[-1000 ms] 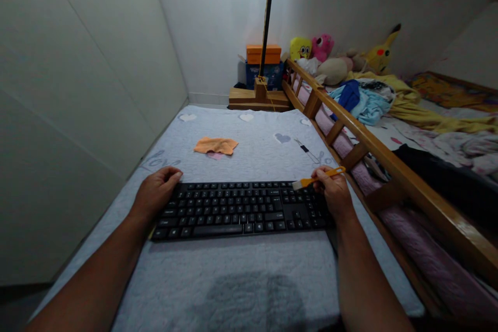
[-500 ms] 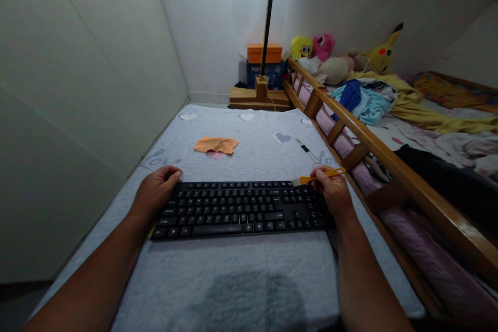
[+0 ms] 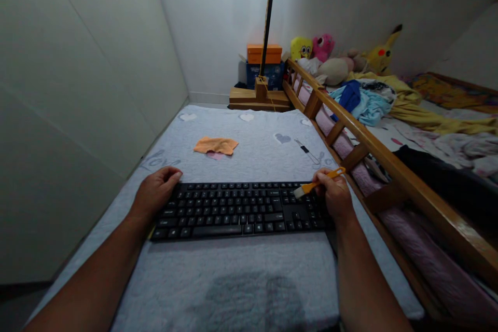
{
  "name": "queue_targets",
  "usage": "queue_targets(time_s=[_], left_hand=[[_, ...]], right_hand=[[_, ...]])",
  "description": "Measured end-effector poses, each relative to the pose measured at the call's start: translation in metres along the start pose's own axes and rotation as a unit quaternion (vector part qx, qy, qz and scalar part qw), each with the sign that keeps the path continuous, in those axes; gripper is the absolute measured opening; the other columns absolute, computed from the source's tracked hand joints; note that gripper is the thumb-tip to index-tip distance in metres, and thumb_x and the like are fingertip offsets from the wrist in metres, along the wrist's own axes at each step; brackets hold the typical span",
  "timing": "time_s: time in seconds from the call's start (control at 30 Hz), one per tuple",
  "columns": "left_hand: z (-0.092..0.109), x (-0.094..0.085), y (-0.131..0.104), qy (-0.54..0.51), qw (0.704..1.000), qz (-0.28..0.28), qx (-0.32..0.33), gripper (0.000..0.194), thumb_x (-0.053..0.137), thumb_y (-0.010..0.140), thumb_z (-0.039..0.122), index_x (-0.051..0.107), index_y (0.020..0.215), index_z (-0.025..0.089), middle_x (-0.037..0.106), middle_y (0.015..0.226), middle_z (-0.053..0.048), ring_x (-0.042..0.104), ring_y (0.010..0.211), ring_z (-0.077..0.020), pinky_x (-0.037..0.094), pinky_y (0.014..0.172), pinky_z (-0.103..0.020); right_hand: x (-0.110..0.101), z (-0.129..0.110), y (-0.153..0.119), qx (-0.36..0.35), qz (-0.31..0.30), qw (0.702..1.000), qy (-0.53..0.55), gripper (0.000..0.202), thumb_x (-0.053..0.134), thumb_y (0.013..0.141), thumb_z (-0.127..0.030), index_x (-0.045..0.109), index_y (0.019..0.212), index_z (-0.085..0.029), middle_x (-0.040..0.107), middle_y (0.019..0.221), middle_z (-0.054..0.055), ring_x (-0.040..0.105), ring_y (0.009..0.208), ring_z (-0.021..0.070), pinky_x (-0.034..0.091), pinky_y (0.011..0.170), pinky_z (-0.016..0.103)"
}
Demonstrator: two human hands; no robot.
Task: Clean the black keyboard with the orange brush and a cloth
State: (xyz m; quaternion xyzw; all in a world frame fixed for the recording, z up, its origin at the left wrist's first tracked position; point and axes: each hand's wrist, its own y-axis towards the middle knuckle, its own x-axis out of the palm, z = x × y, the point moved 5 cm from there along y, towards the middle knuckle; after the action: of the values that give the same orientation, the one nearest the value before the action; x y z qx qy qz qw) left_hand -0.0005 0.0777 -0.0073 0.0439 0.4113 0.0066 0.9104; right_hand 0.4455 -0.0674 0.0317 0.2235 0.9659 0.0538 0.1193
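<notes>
A black keyboard (image 3: 229, 212) lies across the light-blue quilted cover. Its left end is gripped by my left hand (image 3: 157, 189), thumb along the top corner and the other fingers curled and partly hidden. Pinched in my right hand (image 3: 332, 192) is a small brush with an orange-yellow handle (image 3: 310, 187). The pale bristles (image 3: 299, 193) meet or hover just over the keys near the right side; contact is hard to tell. My right hand is above the keyboard's right end and hides some of the number keys.
Beyond the keyboard lie an orange cloth (image 3: 216, 145) and thin metal tweezers (image 3: 305, 150) with a black band. A wooden bed rail (image 3: 350, 132) runs along the right side. At the back, a dark pole (image 3: 268, 21) rises from a wooden base (image 3: 252, 97) beside stacked boxes.
The brush in my right hand has moved nearer to me and slightly right, from the keyboard's far edge onto the keys. My left hand has stayed in place.
</notes>
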Motion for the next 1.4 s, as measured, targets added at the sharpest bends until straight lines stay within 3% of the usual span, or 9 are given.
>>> queue_targets(time_s=[1.1, 1.4], left_hand=[[-0.0022, 0.0015, 0.0003, -0.001, 1.0, 0.001, -0.009, 0.034, 0.052, 0.08, 0.05, 0.068, 0.09, 0.022, 0.073, 0.085, -0.001, 0.066, 0.075, -0.0217, 0.048, 0.068, -0.029], [0.0036, -0.0016, -0.0013, -0.006, 1.0, 0.005, -0.008, 0.033, 0.051, 0.079, 0.049, 0.068, 0.086, 0.021, 0.072, 0.083, -0.002, 0.066, 0.08, -0.0229, 0.048, 0.076, -0.031]], right_hand=[[0.0004, 0.0007, -0.0002, 0.017, 0.023, 0.998, 0.047, 0.023, 0.059, 0.078, -0.038, 0.059, 0.063, -0.02, 0.049, 0.048, -0.004, 0.044, 0.043, 0.01, 0.031, 0.043, 0.023], [0.0014, 0.0001, -0.0009, 0.017, 0.025, 0.998, 0.059, 0.024, 0.06, 0.079, -0.038, 0.06, 0.064, -0.02, 0.049, 0.048, -0.004, 0.045, 0.043, 0.0105, 0.031, 0.043, 0.023]])
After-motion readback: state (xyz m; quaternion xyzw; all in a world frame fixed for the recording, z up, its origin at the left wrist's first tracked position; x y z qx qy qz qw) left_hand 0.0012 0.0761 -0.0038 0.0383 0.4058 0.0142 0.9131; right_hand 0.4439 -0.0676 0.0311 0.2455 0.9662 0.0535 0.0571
